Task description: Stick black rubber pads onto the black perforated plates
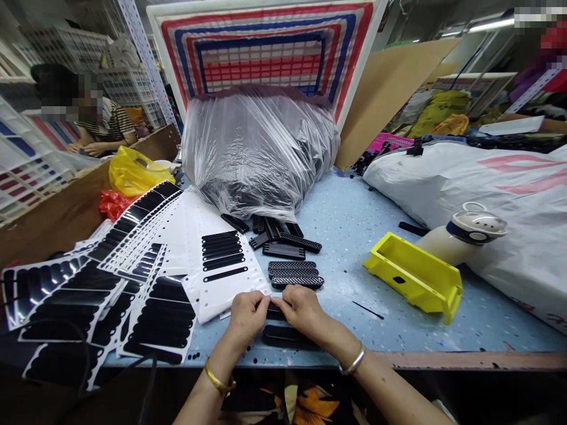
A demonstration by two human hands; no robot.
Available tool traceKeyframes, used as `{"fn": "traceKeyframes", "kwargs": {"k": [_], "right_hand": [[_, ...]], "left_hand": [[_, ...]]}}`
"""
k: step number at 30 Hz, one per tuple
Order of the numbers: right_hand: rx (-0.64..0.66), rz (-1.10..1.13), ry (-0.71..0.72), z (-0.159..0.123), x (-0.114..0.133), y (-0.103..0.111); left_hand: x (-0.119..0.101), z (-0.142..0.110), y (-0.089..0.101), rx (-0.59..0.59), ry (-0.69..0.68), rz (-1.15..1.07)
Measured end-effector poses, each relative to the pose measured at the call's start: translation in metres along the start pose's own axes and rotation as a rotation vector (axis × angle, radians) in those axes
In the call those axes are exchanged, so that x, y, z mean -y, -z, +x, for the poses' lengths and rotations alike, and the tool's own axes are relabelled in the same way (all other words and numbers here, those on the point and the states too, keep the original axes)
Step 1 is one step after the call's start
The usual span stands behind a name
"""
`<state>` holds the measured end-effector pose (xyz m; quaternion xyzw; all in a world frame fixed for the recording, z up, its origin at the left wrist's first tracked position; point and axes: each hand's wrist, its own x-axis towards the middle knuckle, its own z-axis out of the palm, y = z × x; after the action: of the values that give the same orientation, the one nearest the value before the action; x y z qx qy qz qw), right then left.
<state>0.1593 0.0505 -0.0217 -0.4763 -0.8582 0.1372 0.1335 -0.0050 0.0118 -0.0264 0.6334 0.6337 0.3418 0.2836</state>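
My left hand (248,317) and my right hand (305,308) meet near the table's front edge, both closed in a pinch with thumbs almost touching. What their fingertips hold is hidden or too small to make out. Under them lies a black elongated plastic piece (274,314), partly covered by my right hand. Another black piece (287,336) rests flat nearer the edge. Just beyond my hands is a row of black pieces with a perforated surface (295,273). To the left, a white sheet (221,293) carries several black adhesive strips (224,251).
Loose black pieces (283,239) spill from a large clear plastic bag (257,153) in a tilted crate (155,35). More strip sheets (159,313) overlap at left. At right are a yellow bin (411,277), a bottle (443,242) and a white sack (496,183). A person (104,124) sits behind.
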Motion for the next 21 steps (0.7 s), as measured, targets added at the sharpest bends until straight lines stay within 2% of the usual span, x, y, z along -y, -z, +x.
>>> {"fn": "traceKeyframes", "kwargs": {"k": [4,8,13,17,19,21], "right_hand": [[0.012,0.029,0.008,0.000,0.000,-0.001],[0.037,0.066,-0.018,-0.007,-0.016,0.011],[0.052,0.124,-0.104,-0.042,-0.040,0.036],[0.018,0.247,-0.148,-0.068,-0.045,0.043],[-0.062,0.250,-0.129,-0.074,-0.047,0.043],[-0.178,0.217,-0.097,-0.075,-0.053,0.044]], "left_hand": [[-0.003,-0.001,0.001,0.011,-0.011,-0.050],[-0.004,-0.002,0.006,0.037,-0.014,-0.071],[-0.006,-0.007,0.010,0.100,-0.050,-0.066],[-0.008,-0.017,0.009,0.146,-0.134,0.001],[-0.008,-0.021,0.011,0.091,-0.171,0.040],[-0.004,-0.023,0.018,-0.019,-0.236,0.083]]}}
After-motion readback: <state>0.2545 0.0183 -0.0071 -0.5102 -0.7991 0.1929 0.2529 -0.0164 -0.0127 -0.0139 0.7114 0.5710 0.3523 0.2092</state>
